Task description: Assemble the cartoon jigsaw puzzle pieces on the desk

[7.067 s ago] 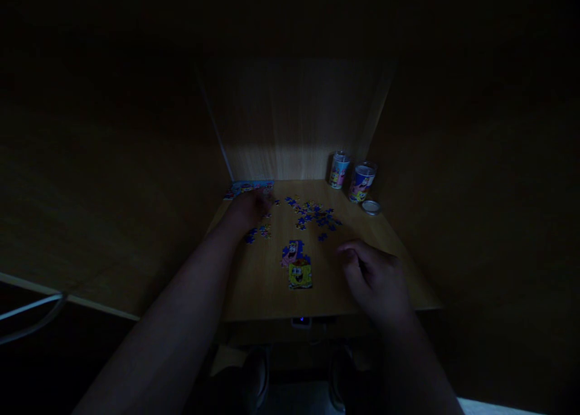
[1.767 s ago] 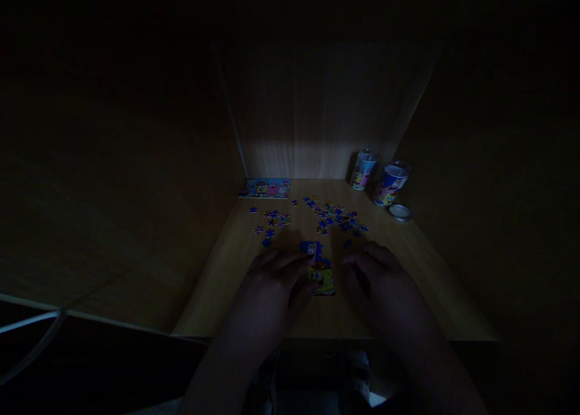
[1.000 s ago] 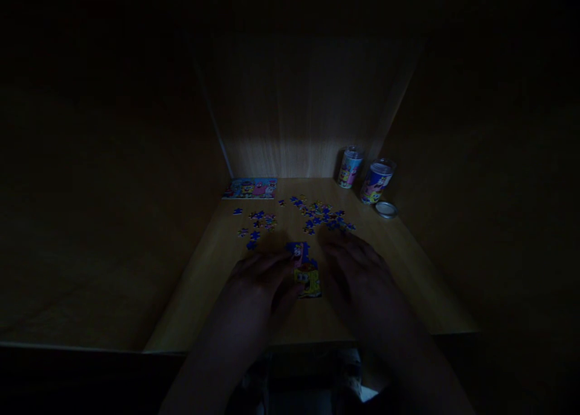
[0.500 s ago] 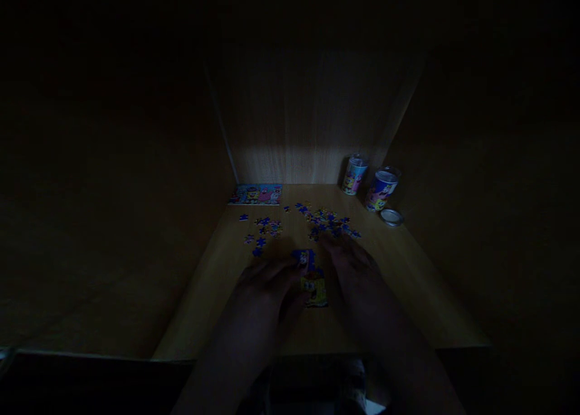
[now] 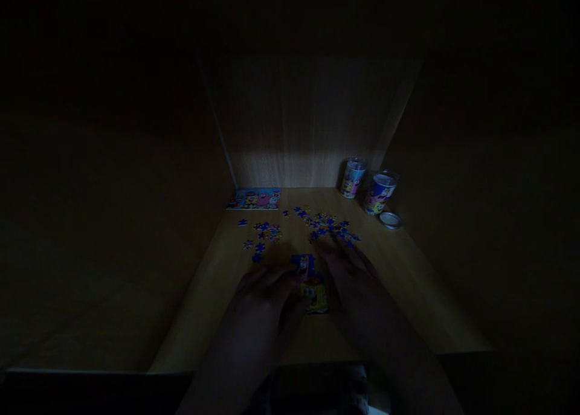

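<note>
In dim light, a partly joined jigsaw puzzle (image 5: 314, 297) with a yellow cartoon face lies near the front of a wooden surface. My left hand (image 5: 267, 288) rests at its left side, fingers stretched out and the tips touching the blue and pink upper part. On the other side, my right hand (image 5: 347, 267) lies with fingers extended and apart, close to a heap of loose puzzle pieces (image 5: 322, 220). I see nothing held in either hand. Shadow hides the undersides of both hands.
A smaller group of puzzle pieces (image 5: 267, 231) lies to the left. Behind it is a flat picture card (image 5: 256, 199). Two printed cans, one at the back (image 5: 352, 179) and one nearer (image 5: 379, 194), stand at the right beside a round metal lid (image 5: 390, 220). Wooden panels enclose the surface.
My right hand has shifted slightly left, its fingertips closer to the joined puzzle. My left hand stays at the puzzle's left edge. The whole view has tilted a little.
</note>
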Demonstrator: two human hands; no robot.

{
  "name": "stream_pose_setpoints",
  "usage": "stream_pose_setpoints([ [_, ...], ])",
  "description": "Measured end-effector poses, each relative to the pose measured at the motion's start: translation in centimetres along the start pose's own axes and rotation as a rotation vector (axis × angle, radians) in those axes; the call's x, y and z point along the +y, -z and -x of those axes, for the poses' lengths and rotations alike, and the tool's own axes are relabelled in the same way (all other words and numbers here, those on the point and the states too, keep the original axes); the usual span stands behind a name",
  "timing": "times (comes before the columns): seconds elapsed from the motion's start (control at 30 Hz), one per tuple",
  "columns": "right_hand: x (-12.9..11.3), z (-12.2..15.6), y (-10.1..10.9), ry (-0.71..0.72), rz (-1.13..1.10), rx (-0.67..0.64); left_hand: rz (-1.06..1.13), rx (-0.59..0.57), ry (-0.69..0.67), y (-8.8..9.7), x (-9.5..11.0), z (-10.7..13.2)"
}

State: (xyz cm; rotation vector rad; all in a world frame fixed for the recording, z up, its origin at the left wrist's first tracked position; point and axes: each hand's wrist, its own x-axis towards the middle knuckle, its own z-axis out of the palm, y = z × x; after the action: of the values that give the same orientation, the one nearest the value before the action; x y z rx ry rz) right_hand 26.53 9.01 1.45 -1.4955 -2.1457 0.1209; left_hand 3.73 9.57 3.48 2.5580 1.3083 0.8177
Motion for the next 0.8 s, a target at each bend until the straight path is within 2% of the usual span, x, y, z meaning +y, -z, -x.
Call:
stream_pose_setpoints([
  [0.17, 0.8, 0.1, 0.2, -0.061, 0.036, 0.097, 0.016, 0.001, 0.007, -0.3, -0.4, 0.1],
  [0.3, 4.2, 1.2, 1.4, -0.229, 0.228, 0.163, 0.026, -0.018, 0.037, -0.2, -0.4, 0.0],
  [0.4, 6.3, 2.0, 2.1, -0.327, 0.349, 0.157, 0.042, -0.032, 0.038, -0.1, -0.3, -0.1],
  [0.47, 6.6, 2.1, 2.2, -0.329, 0.375, 0.153, 0.046, -0.027, 0.043, -0.1, -0.3, -0.1],
  [0.67, 5.6, 1.6, 2.1, -0.297, 0.315, 0.147, 0.042, 0.009, 0.039, -0.5, -0.6, 0.1],
  [0.8, 5.3, 1.6, 2.1, -0.187, 0.209, 0.106, 0.037, 0.01, 0.023, -0.5, -0.7, 0.2],
])
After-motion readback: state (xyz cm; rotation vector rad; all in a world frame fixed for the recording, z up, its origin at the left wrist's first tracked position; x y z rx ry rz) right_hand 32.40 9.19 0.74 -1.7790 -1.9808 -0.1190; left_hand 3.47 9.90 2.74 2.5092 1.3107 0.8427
